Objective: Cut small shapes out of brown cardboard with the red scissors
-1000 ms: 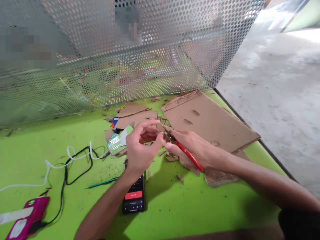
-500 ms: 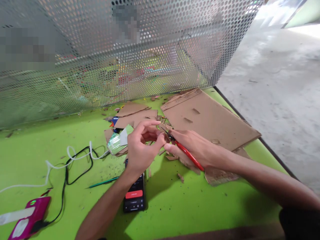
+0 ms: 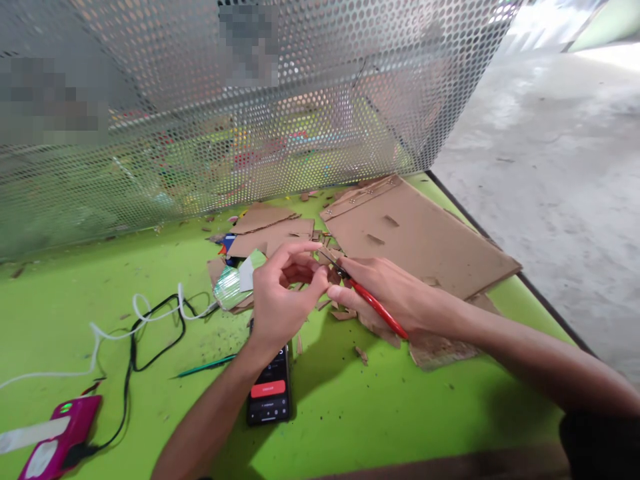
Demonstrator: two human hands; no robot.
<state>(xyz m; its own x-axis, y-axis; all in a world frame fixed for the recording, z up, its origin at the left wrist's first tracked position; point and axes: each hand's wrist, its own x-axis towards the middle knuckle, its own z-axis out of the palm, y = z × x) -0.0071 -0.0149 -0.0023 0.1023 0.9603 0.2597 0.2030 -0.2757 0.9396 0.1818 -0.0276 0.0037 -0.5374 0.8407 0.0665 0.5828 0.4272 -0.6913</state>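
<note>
My right hand (image 3: 380, 290) is closed around red-handled pliers (image 3: 377, 310). Their dark, narrow jaws point up and left, reaching the fingertips of my left hand (image 3: 287, 283). That hand is curled, thumb and fingers brought close together at a small piece of cardboard (image 3: 326, 257); my fingers partly hide the piece. Loose cardboard scraps (image 3: 344, 314) lie on the green table (image 3: 350, 407) just below both hands. A phone (image 3: 270, 393) with a red button on its screen rests under my left wrist.
A large cardboard sheet (image 3: 415, 240) lies at the right, with smaller cardboard pieces (image 3: 267, 237) farther left. Perforated metal mesh (image 3: 300, 127) stands along the back. White and black cables (image 3: 134, 347), a green thin tool (image 3: 205, 366) and a magenta case (image 3: 65, 430) occupy the left side.
Almost nothing differs. Both hands and the pliers keep the same pose, and the whole view has shifted very slightly.
</note>
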